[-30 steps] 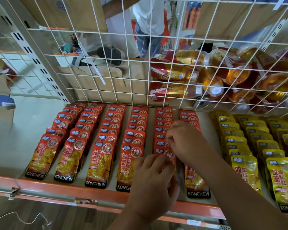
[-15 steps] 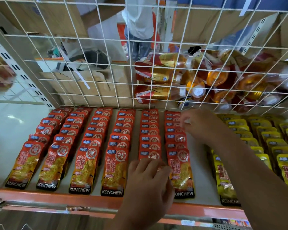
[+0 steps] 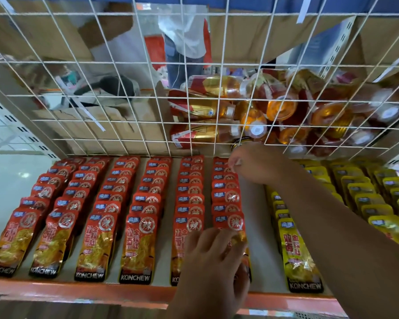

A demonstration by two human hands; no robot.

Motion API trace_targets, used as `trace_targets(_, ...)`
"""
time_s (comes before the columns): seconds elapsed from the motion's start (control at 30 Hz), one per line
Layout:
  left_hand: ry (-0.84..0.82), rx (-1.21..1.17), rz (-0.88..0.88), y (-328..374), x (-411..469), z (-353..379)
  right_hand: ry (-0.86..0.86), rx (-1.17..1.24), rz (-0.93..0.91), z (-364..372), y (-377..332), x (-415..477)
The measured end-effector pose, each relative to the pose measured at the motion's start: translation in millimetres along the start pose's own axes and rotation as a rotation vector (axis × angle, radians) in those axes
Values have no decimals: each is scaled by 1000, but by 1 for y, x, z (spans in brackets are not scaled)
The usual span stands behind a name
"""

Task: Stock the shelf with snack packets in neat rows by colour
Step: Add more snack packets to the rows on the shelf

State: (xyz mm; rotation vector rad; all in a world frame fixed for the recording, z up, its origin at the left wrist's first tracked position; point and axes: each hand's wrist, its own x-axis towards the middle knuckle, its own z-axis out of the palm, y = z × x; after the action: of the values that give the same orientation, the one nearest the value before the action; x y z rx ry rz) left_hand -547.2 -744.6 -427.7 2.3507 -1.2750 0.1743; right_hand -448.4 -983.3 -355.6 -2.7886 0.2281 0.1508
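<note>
Shelf (image 3: 78,293): fills the lower half of the frame.

Red packets (image 3: 138,245): six rows, lower left to centre. In each row the packets overlap like shingles. The long axis runs front to back, with the KONCHEW end toward the orange front rim and the blue logo end toward the wire mesh (image 3: 134,93).

Yellow packets (image 3: 295,254): lower right, same orientation. The forearm hides part of them, so the row count cannot be told.

Left hand (image 3: 212,268): lower centre. The fingers (image 3: 217,238) lie extended on the front packets of rows five and six, grasping nothing.

Right hand (image 3: 258,164): at the rear of row six. The fingers are bent onto the rear packets; a grasp cannot be told.
</note>
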Motion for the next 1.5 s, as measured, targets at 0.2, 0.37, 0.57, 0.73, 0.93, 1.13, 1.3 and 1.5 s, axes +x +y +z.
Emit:
trace_targets(0.2,4,0,-8,1,2,3,-43,-68,-55,2,-6,1)
trace_targets(0.37,-22,8,-20,0,1,3,-31,-62,-38,8,-7,2)
trace_targets(0.57,-44,8,-25,1,2,3,-44,-47,-40,8,-5,4)
trace_targets(0.73,-45,-1,-11,2,1,2,-27,-12,-62,7,-3,2)
trace_targets(0.93,-39,-10,1,2,2,2,20,32,-55,11,3,-1)
trace_targets(1.13,-42,-3,5,1,2,2,76,46,-58,12,4,-7)
trace_targets(1.3,-35,-1,9,1,2,2,127,31,-42,14,10,-8)
trace_targets(1.5,-49,12,10,0,2,2,144,-3,1,15,11,3)
